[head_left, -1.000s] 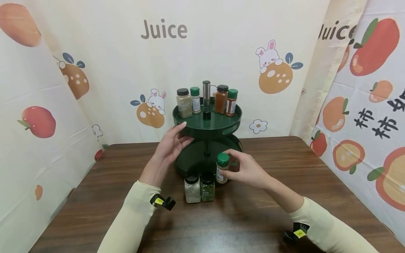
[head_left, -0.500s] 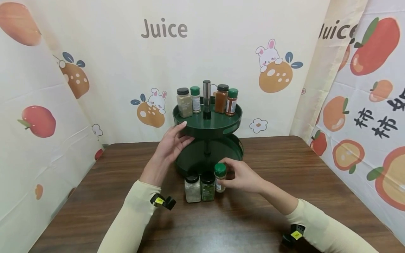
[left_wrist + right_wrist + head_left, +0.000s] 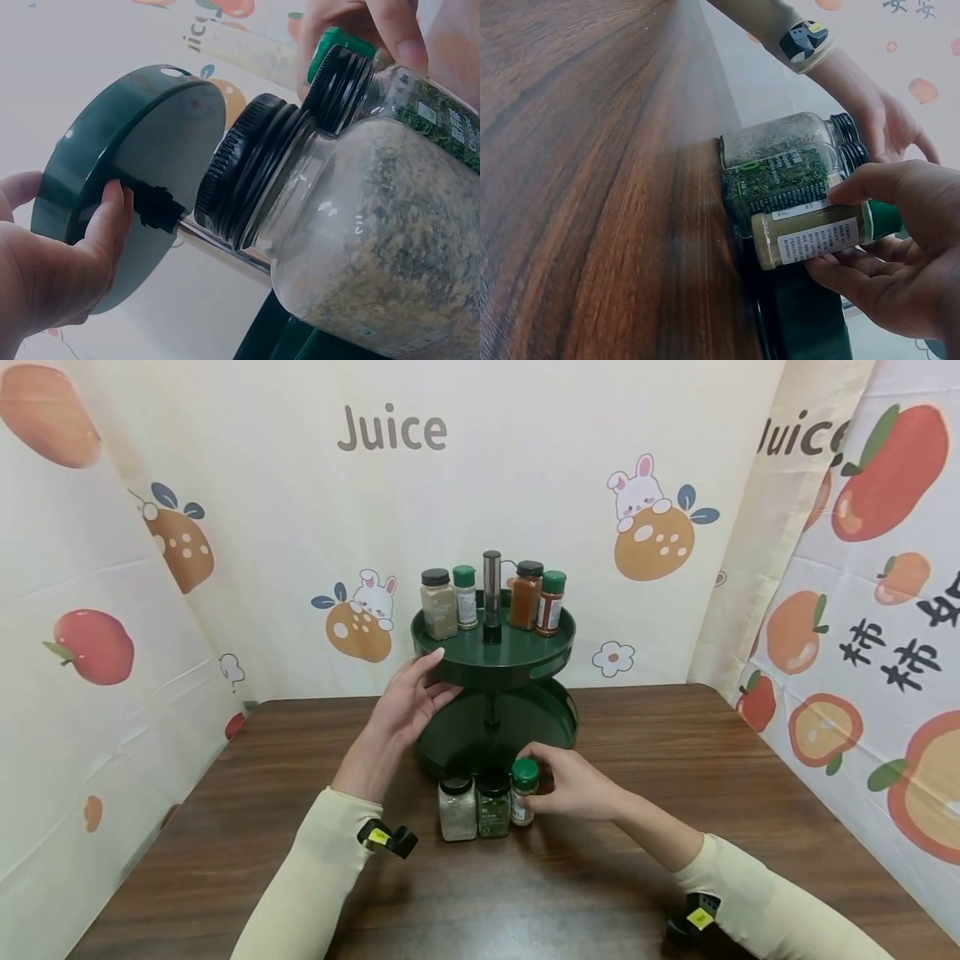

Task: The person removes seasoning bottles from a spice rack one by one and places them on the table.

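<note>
My left hand (image 3: 405, 706) grips the rim of the upper tray of a dark green two-tier rack (image 3: 487, 672), thumb outside and fingers underneath. In front of the lower tray, my right hand (image 3: 576, 785) pinches a small green-capped spice jar (image 3: 521, 806) between thumb and fingers. That jar (image 3: 810, 238) is upright, and whether its base touches the table I cannot tell. Just left of it stand two black-capped jars, one of green herbs (image 3: 492, 814) and one of pale flakes (image 3: 457, 817). The left wrist view shows the pale jar (image 3: 375, 232) up close.
Several spice jars stand on the upper tray, among them a beige jar (image 3: 439, 610) on the left and an orange-brown jar (image 3: 525, 597) on the right. A metal post (image 3: 491, 585) rises between them. The wooden table (image 3: 645, 727) meets a printed curtain behind.
My right hand has brought the green-capped jar down and toward me, from the lower tray's front edge to beside the herb jar. My left hand stays on the upper tray.
</note>
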`<state>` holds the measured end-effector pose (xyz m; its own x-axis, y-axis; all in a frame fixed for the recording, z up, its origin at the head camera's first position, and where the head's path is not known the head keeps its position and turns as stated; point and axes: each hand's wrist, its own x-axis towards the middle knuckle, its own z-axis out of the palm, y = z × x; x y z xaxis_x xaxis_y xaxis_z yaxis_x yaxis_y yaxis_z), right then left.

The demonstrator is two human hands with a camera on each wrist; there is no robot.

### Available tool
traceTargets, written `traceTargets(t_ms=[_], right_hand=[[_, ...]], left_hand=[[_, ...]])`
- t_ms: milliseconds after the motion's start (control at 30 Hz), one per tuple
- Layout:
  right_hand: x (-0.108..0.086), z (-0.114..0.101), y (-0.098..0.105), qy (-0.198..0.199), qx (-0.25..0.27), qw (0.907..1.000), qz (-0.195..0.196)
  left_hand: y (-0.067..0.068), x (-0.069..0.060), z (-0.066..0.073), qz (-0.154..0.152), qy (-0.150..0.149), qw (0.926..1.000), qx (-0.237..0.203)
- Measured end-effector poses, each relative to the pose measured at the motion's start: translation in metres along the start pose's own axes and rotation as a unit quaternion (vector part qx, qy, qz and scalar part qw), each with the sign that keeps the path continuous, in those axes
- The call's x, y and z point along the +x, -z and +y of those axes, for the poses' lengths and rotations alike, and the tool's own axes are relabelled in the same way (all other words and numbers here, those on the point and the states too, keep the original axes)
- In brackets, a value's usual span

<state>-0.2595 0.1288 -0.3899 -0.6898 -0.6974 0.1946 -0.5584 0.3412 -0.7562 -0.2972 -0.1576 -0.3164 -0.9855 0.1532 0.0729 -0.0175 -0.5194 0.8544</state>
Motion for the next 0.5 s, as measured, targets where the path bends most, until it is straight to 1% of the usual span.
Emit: traceTargets(t_ms=[300, 500], right_hand=[[-0.0012, -0.001, -0.002, -0.015, -0.02, 0.9996, -0.011], [-0.0012, -0.0013, -0.0027, -0.012, -0.038, 0.9991, -0.016]], left_hand=[[-0.0001, 0.0, -0.0013, -0.001, -0.003, 1.0, 0.005], [-0.0029, -0.0015, -0.0009, 0.01, -0.002, 0.9999, -0.006]])
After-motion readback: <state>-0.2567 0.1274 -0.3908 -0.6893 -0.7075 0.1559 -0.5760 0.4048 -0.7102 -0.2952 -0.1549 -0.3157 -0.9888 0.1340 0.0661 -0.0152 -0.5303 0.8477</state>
